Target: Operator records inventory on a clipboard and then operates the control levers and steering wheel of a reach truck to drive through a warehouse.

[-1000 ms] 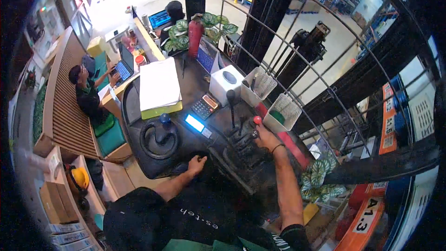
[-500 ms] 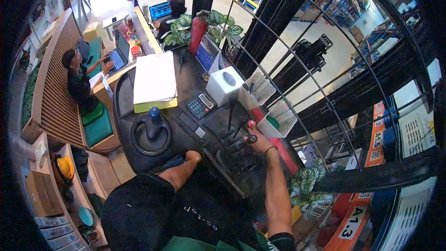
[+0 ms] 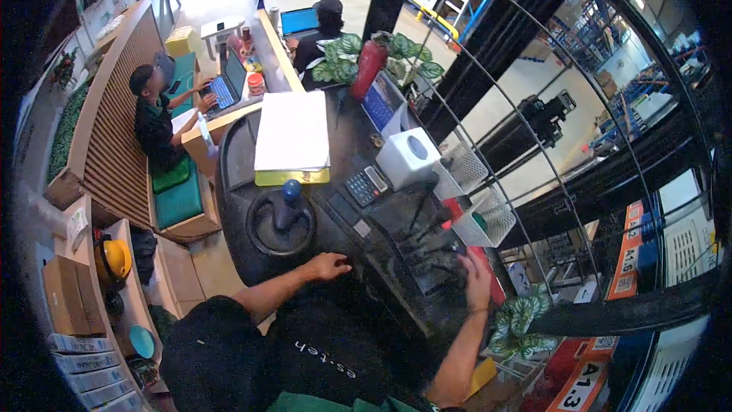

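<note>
Over the front edge of the black forklift console [image 3: 236, 217], my left hand [image 3: 331, 265] is curled with its fingers together; what they hold, if anything, is hidden. Just left of it sits the black steering wheel [image 3: 255, 242] with a blue spinner knob [image 3: 291, 189]. My right hand [image 3: 476, 275] is beside the black control levers [image 3: 418, 241] at the right of the console, its fingers stretched out and apart. It appears to hold nothing. A calculator [image 3: 366, 185] and a white tissue box [image 3: 409, 158] lie farther ahead, between the hands.
White papers [image 3: 292, 130] lie on a yellow folder. Two white mesh baskets [image 3: 483, 219] hang by the metal grille. A red cylinder [image 3: 370, 69] stands among leafy plants. One person [image 3: 156, 122] sits at a laptop to the left; another [image 3: 320, 38] is at a screen ahead.
My right hand has come off a lever knob and drawn back, fingers now extended. My left hand has risen into fuller view at the console edge. The whole view has shifted.
</note>
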Motion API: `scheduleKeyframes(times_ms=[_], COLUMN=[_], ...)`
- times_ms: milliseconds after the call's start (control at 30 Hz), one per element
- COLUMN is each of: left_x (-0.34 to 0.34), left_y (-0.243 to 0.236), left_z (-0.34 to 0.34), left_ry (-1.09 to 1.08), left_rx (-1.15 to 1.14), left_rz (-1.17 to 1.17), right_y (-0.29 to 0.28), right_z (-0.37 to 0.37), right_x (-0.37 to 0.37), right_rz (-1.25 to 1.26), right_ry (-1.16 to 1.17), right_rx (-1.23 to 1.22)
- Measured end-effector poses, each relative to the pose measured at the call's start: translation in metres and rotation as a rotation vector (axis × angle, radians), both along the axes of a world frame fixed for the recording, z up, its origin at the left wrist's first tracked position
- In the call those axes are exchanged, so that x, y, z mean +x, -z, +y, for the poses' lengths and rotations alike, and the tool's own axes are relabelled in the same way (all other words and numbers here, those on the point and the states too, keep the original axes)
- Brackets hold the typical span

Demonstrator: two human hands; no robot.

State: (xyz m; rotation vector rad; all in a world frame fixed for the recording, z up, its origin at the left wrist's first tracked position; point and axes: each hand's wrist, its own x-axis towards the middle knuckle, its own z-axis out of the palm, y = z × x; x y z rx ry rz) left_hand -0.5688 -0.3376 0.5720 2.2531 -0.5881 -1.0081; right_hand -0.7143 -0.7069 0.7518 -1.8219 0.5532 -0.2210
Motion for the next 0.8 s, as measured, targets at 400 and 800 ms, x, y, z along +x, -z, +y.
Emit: scheduleKeyframes(times_ms=[400,800], left_x=[0.039,0.055], left_y=[-0.110,-0.110], left_z=[0.109,0.114], left_ry=[0.008,-0.246], left_rx=[-0.218,-0.086], left_rz=[-0.656,-0.200], right_y=[0.075,0.080], right_z=[0.092,0.148], right_x=[-0.117,-0.152], right_rz=[0.105,0.627], right_ry=[0.738,0.809], right_rx=[-0.228,-0.569])
